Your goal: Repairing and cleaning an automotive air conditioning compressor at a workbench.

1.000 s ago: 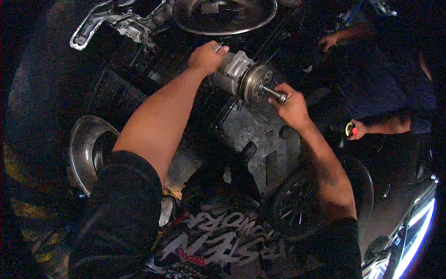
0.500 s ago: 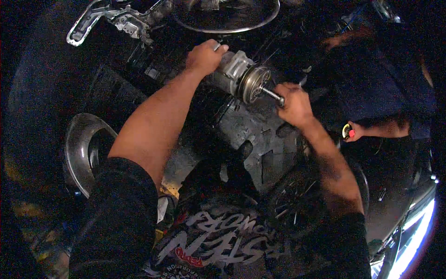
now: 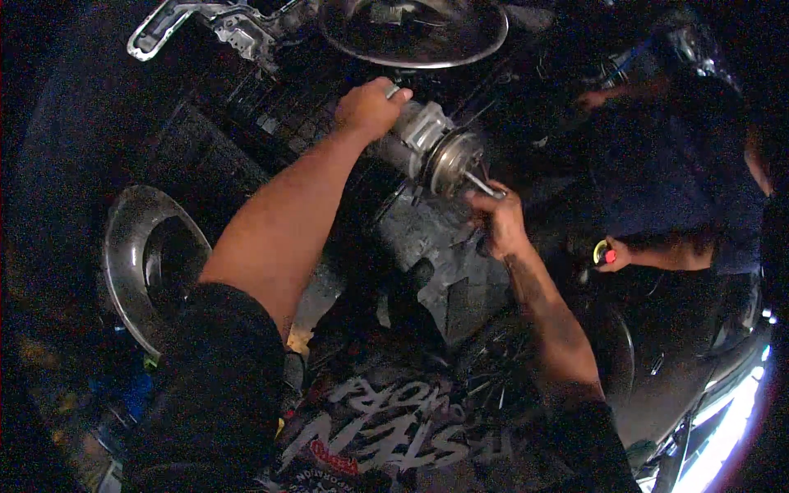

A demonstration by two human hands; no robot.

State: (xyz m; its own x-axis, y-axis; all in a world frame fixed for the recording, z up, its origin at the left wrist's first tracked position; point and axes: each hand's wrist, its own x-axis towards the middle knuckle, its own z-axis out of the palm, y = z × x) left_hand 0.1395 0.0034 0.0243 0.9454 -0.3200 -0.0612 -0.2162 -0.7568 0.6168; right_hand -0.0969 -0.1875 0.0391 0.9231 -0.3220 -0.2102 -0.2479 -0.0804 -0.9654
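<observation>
Silver-grey cylindrical metal unit, located between the two hands; its round, brassy-grey metal disc faces lower right along the oblique long axis and bears a slim silver rod. Left hand: grip closed around the upper-left end. Right hand: fingers blurred at the rod's tip; closure cannot be told. Beyond: round, bright-rimmed grey metal dish, contents too dark to identify.

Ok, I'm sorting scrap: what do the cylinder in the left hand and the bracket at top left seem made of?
Cylinder: metal, probably cast aluminium; dull grey casing with a shinier, smoother round end. Bracket: bare metal, perhaps aluminium too, judging by its pale, silvery glints. Exact metals can't be told.
</observation>
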